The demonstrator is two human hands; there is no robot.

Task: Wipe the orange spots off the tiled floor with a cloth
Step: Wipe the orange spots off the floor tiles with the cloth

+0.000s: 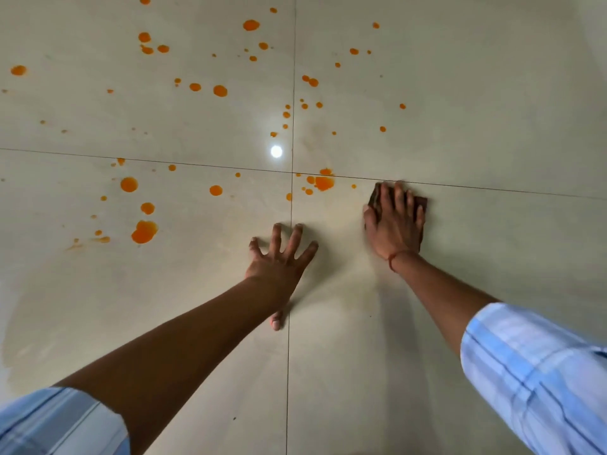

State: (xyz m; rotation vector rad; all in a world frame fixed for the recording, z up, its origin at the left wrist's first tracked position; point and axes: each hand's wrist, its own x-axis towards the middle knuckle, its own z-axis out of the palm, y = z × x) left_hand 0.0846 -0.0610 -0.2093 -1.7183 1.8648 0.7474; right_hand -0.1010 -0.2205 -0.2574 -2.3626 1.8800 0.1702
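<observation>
1. Right hand (395, 221) flat, fingers straight, pressing a dark brown cloth (422, 202) on the tiled floor (492, 126), just below a grout line.
2. Left hand (279, 257) splayed wide, braced on floor, holding nothing.
3. Orange spots (323, 182) nearest sit left of cloth; many more scattered farther up and left.

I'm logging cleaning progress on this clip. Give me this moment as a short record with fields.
left hand: fingers spread, flat on the floor, holding nothing
right hand: flat on the cloth, pressing it down
cloth: dark brown, mostly covered by the right hand, just below a grout line
orange spots: many left, mostly ahead and to the left; nearest cluster just left of the cloth
floor: pale glossy tiles
</observation>
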